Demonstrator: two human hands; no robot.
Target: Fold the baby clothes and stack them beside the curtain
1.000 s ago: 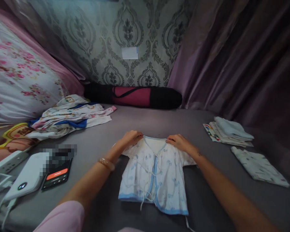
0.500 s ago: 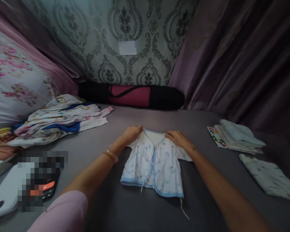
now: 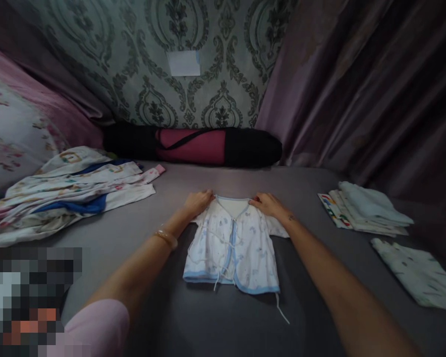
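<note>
1. Pinching the small white shirt (image 3: 251, 253) at one end of its neckline, the left hand (image 3: 199, 202) has its fingertips drawn together.
2. At the neckline's other end, the right hand (image 3: 267, 203) pinches the fabric likewise.
3. Blue-edged, the shirt lies flat, front opening up, on the gray sheet (image 3: 215, 327).
4. Left of the shirt: a rumpled clothes pile (image 3: 74, 183).
5. Right of the shirt: a folded stack (image 3: 375, 206), and a separate folded patterned cloth (image 3: 416, 272).
6. Beyond the shirt: a long black-and-red bag (image 3: 196, 151).
</note>
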